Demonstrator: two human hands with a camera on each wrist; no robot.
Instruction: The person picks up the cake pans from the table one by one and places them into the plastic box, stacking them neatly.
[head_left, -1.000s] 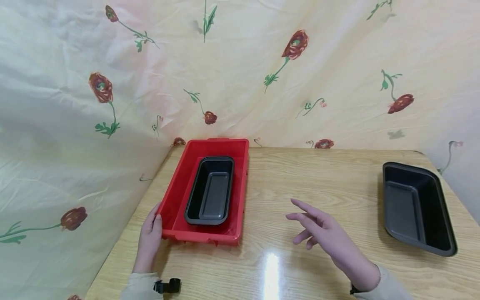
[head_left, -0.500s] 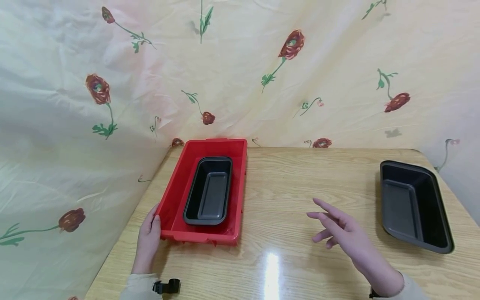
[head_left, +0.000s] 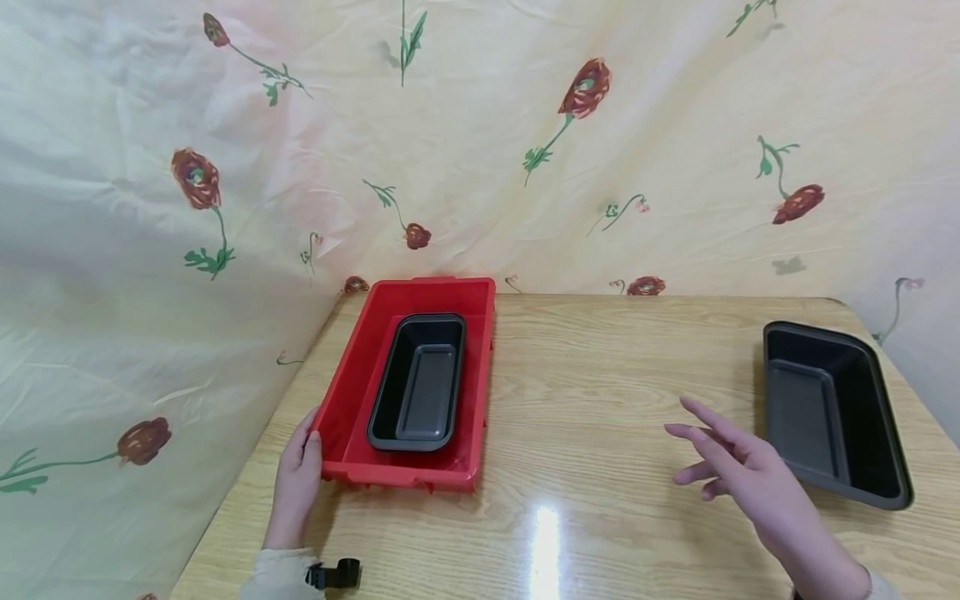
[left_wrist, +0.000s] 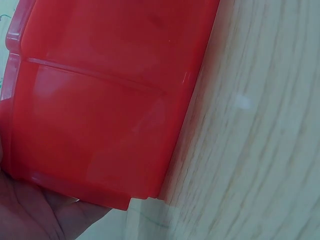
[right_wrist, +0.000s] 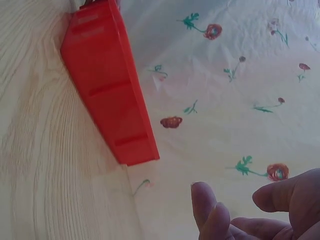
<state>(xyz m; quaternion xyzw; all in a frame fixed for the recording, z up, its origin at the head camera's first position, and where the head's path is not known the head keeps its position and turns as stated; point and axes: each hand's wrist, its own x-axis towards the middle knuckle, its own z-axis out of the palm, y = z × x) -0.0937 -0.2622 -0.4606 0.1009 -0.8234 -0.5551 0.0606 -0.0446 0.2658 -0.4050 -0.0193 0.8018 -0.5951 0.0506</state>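
My left hand [head_left: 298,471] grips the near left corner of a red plastic tray [head_left: 405,475], thumb over the rim. In the left wrist view the tray's outer wall [left_wrist: 100,115] fills most of the picture, with part of the hand [left_wrist: 35,210] at its corner. Inside the tray lies a dark loaf pan [head_left: 420,383]. A second dark loaf pan [head_left: 810,408] stands at the right of the table. My right hand [head_left: 757,479] hovers just left of that second pan, overlapping its near left edge in the head view. Its fingers are loosely spread and hold nothing.
A wooden table [head_left: 585,400] bears both the tray and the pan. Flower-printed cloth [head_left: 480,150] hangs behind it and along the left side. A bright light reflection [head_left: 545,550] shows near the table's front.
My right hand has moved to the right across the table, towards the second loaf pan, fingers still spread. The left hand stays on the tray; the tray and pans have not moved.
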